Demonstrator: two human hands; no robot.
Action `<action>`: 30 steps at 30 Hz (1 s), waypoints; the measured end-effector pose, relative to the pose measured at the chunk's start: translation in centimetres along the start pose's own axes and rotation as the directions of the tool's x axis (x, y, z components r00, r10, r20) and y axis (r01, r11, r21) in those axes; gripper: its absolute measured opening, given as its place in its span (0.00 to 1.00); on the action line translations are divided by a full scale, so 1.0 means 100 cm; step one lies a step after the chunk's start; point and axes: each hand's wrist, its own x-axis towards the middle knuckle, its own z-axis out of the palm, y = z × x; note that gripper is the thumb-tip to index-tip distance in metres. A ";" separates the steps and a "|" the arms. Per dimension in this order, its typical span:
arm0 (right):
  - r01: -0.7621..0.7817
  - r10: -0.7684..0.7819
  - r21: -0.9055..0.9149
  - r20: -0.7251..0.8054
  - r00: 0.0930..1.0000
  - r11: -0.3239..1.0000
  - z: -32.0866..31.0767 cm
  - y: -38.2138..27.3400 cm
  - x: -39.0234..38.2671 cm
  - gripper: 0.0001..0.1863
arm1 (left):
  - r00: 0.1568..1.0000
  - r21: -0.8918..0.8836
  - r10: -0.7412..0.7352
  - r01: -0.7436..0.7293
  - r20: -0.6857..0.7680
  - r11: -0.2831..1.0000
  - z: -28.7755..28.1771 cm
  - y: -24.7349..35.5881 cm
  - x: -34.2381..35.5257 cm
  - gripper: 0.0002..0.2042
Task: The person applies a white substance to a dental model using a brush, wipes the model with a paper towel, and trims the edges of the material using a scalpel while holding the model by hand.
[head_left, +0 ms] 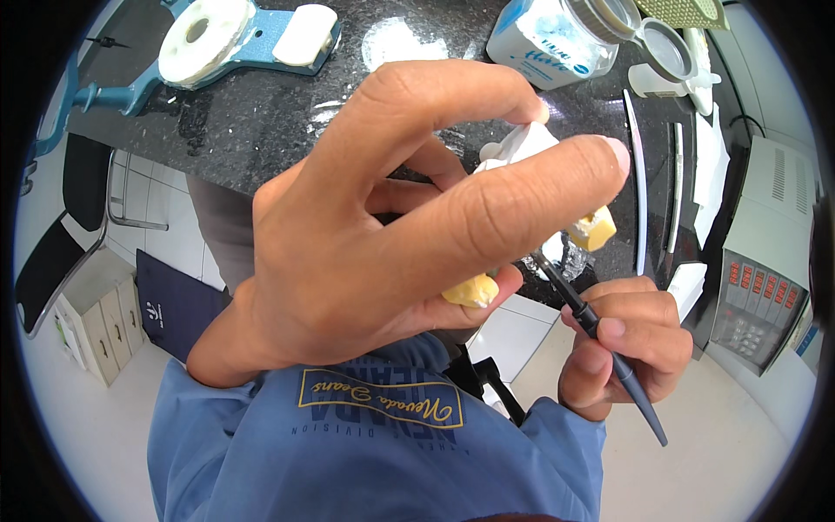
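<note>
My left hand (374, 217) is closed around a white and yellow plaster piece that looks like a dental cast (529, 143). Its white part shows between thumb and forefinger. A yellow block (593, 230) juts out past the thumb, and another yellow lump (472, 291) shows by the lower fingers. Most of the piece is hidden behind my hand. Like a pen, a slim dark-handled tool (628, 376) is pinched in my right hand (626, 344). Its narrow end points up and left at the cast's underside, where the tip is hard to make out.
On the dark speckled bench (217, 139) stand a blue articulator frame (261, 43) with white plaster and a jar (544, 43) with its lid tilted aside. Two thin tools (637, 174) lie at the right, near white papers (711, 174). A grey control unit (757, 261) stands beyond.
</note>
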 end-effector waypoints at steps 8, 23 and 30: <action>-0.036 0.036 -0.007 0.013 0.999 0.999 0.001 -0.002 0.000 0.16 | 1.000 0.013 0.019 -0.019 0.012 1.000 -0.001 -0.004 -0.005 0.28; -0.021 0.021 -0.003 0.017 1.000 1.000 0.001 -0.002 0.000 0.17 | 0.991 0.020 -0.125 0.124 0.055 0.992 -0.005 0.012 -0.002 0.30; -0.005 0.006 0.027 -0.008 1.000 1.000 0.000 0.000 0.001 0.17 | 0.989 0.016 -0.144 0.143 0.042 0.990 -0.004 0.014 0.000 0.29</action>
